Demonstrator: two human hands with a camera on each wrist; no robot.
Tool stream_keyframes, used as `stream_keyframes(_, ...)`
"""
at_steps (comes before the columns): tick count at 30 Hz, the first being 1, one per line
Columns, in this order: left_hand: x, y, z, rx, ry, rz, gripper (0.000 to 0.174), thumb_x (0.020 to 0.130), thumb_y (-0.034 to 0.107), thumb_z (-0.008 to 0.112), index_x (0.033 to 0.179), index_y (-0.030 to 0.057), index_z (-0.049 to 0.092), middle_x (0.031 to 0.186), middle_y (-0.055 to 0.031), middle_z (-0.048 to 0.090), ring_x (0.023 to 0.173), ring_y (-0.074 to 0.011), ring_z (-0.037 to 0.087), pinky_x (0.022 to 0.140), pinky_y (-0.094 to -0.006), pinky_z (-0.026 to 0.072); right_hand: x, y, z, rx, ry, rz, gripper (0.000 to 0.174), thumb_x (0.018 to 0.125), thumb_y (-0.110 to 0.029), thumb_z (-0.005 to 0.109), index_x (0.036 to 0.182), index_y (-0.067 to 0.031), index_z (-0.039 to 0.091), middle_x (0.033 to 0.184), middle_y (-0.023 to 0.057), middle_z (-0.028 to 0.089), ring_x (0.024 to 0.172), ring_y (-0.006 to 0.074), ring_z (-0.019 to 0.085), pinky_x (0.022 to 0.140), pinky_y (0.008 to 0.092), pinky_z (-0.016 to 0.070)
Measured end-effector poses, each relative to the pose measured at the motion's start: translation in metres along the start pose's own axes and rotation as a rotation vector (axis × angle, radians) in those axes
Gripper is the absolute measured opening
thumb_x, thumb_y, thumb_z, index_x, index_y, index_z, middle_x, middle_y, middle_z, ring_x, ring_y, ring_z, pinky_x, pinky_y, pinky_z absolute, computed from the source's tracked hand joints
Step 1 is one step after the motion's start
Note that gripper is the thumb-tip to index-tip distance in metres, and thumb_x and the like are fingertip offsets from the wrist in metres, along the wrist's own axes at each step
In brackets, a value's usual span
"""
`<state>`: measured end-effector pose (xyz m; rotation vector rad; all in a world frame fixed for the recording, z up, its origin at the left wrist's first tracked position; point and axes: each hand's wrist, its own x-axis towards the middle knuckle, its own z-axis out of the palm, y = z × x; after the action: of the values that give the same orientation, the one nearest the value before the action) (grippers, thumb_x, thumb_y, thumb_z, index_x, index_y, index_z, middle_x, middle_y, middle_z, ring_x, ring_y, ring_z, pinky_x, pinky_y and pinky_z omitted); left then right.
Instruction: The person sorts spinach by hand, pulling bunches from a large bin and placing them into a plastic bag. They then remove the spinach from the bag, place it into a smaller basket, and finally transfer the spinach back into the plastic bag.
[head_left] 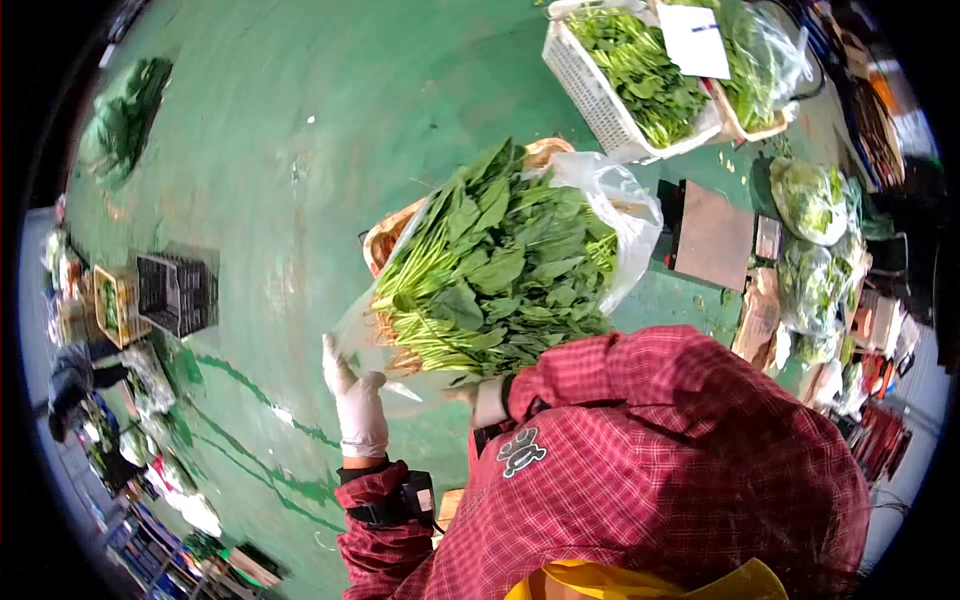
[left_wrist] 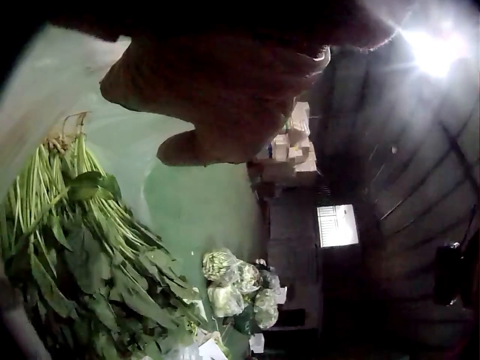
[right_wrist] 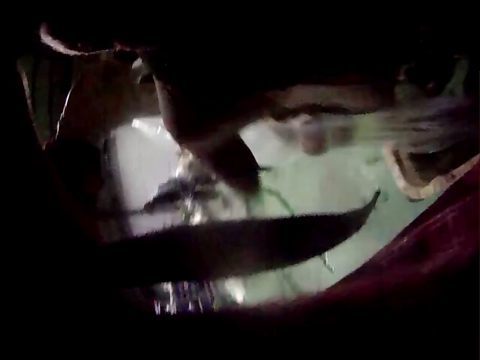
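Leafy greens with pale stems and reddish roots [head_left: 490,270] lie in a clear plastic bag [head_left: 625,225] over an orange-rimmed basket [head_left: 395,232]. At the bag's near left edge, the white-gloved left hand [head_left: 355,400] touches the plastic, its thumb apart from its straight fingers. In the left wrist view that hand [left_wrist: 217,97] is in shadow, above and right of the root ends [left_wrist: 64,142]. The right hand [head_left: 488,402] is at the near side of the bag, partly hidden by the sleeve and greens. Dark and blurred in the right wrist view, its fingers' grip is unclear.
White crates of greens [head_left: 600,95] stand at the upper right, one with a paper on it [head_left: 695,40]. A flat scale-like platform [head_left: 712,235] and bagged vegetables [head_left: 808,200] are to the right. A black crate [head_left: 178,292] stands at left on the green floor [head_left: 250,200].
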<state>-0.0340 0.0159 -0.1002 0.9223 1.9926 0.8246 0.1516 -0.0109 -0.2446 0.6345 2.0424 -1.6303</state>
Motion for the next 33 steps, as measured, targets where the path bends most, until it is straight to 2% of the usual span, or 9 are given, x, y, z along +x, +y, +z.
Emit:
stream_keyframes(4,0.022,-0.018,-0.001,-0.369,-0.011,-0.042,0.075,0.066,-0.008,0.047,0.14,-0.0014,0.035,0.148,-0.0136,0.028,0.136,-0.0245,0.027,0.11,-0.0318,0.0242,-0.07,0.051,-0.042,0.149,-0.302,0.298,0.085,0.074,-0.035,0.064,0.147,-0.0157,0.027,0.129,0.0154,0.055,0.122,0.0341,0.049,0.109,0.053,0.0225)
stream_keyframes(7,0.024,-0.015,-0.001,-0.206,-0.048,-0.025,0.074,0.068,-0.008,0.046,0.141,0.0006,0.034,0.143,-0.0096,0.032,0.13,-0.0223,0.033,0.106,-0.0296,0.0282,-0.093,0.02,-0.039,-0.297,-0.287,0.38,0.08,0.077,-0.039,0.059,0.146,-0.0128,0.028,0.124,0.0147,0.059,0.117,0.0285,0.055,0.106,0.0586,0.0227)
stream_keyframes(8,0.026,-0.016,0.003,-0.208,-0.036,-0.026,0.073,0.069,-0.007,0.046,0.141,0.0004,0.033,0.142,-0.0091,0.033,0.128,-0.0223,0.034,0.105,-0.0292,0.0288,-0.089,0.026,-0.034,-0.284,-0.25,0.375,0.071,0.076,-0.039,0.061,0.137,-0.0091,0.043,0.123,0.0146,0.06,0.118,0.0278,0.055,0.108,0.0564,0.0232)
stream_keyframes(12,0.033,-0.022,-0.003,-0.291,-0.045,-0.111,0.068,0.069,-0.005,0.051,0.136,-0.0035,0.038,0.151,-0.0156,0.02,0.141,-0.0263,0.018,0.113,-0.0334,0.0179,-0.064,0.044,-0.007,-0.343,-0.085,0.337,0.03,0.068,-0.029,0.066,0.087,-0.007,0.074,0.09,0.0115,0.071,0.093,0.0294,0.066,0.081,0.0467,0.0496)
stream_keyframes(15,0.039,-0.028,-0.003,-0.262,0.002,-0.089,0.065,0.071,-0.006,0.045,0.135,0.0005,0.039,0.126,-0.0106,0.049,0.117,-0.0229,0.044,0.103,-0.0316,0.0313,-0.062,0.053,-0.009,-0.382,-0.105,0.38,0.025,0.065,-0.025,0.067,0.083,-0.0085,0.073,0.088,0.0116,0.07,0.088,0.0267,0.067,0.071,0.0423,0.0525)
stream_keyframes(18,0.037,-0.018,0.006,-0.392,0.055,-0.042,0.06,0.072,-0.005,0.044,0.132,0.0006,0.042,0.12,-0.012,0.053,0.113,-0.0227,0.047,0.102,-0.0341,0.0329,-0.081,0.063,-0.011,-0.405,-0.114,0.353,0.024,0.066,-0.024,0.064,0.081,-0.0081,0.073,0.083,0.0112,0.07,0.083,0.0274,0.067,0.067,0.0439,0.0519)
stream_keyframes(29,0.037,-0.011,0.011,-0.352,0.159,-0.202,0.082,0.066,-0.007,0.05,0.144,-0.0014,0.025,0.137,-0.0107,0.037,0.124,-0.0243,0.037,0.103,-0.0307,0.0304,-0.185,0.068,-0.077,-0.548,-0.104,0.253,0.023,0.074,-0.021,0.057,0.084,-0.0088,0.074,0.08,0.0116,0.07,0.079,0.0274,0.068,0.06,0.0473,0.0524)
stream_keyframes(31,0.036,-0.025,0.007,-0.355,0.058,-0.206,0.082,0.065,-0.007,0.051,0.143,-0.0011,0.028,0.141,-0.0106,0.034,0.128,-0.0246,0.035,0.104,-0.0311,0.0294,-0.198,0.121,-0.04,-0.559,0.004,0.276,0.019,0.069,-0.021,0.06,0.076,-0.0103,0.074,0.07,0.0102,0.068,0.065,0.0268,0.065,0.051,0.0464,0.0493)
stream_keyframes(33,0.032,-0.023,0.006,-0.282,0.008,-0.222,0.079,0.064,-0.007,0.054,0.141,0.0,0.035,0.143,-0.0094,0.032,0.131,-0.0244,0.034,0.103,-0.031,0.0314,-0.268,0.084,-0.085,-0.533,0.113,0.14,0.016,0.064,-0.023,0.062,0.064,-0.0088,0.07,0.058,0.0109,0.062,0.052,0.0266,0.059,0.041,0.0438,0.0422)
